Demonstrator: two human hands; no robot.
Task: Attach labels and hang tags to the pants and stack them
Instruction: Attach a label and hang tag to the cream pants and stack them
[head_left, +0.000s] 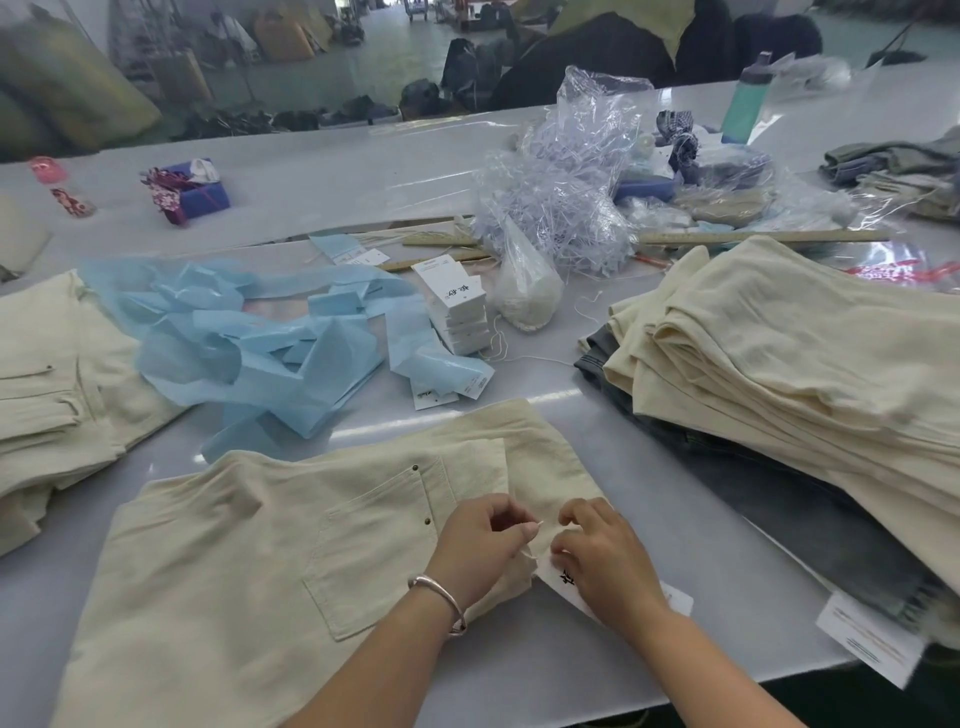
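A pair of cream woven cotton pants (270, 551) lies flat on the grey glossy worktable (363, 171), back pocket up, at the near edge directly below the camera. This garment serves as the reference point. At its right edge, a white rectangular card hang tag with black characters (566, 579) rests against the fabric. The left hand (480, 543), with a silver bangle (441, 597) on its wrist, has its fingers curled and pinches a thin white string (527, 551) at that edge. The right hand (602, 553) has bent fingers pressing down on the tag and gripping its upper end.

Beyond the pants lies a heap of pale blue paper strips (249, 332), with a block of stacked white hang tags (457, 312) just right of it. Right of the pants sits a stack of folded cream pants (789, 353). Left of the pants lies another cream folded pile (52, 384).
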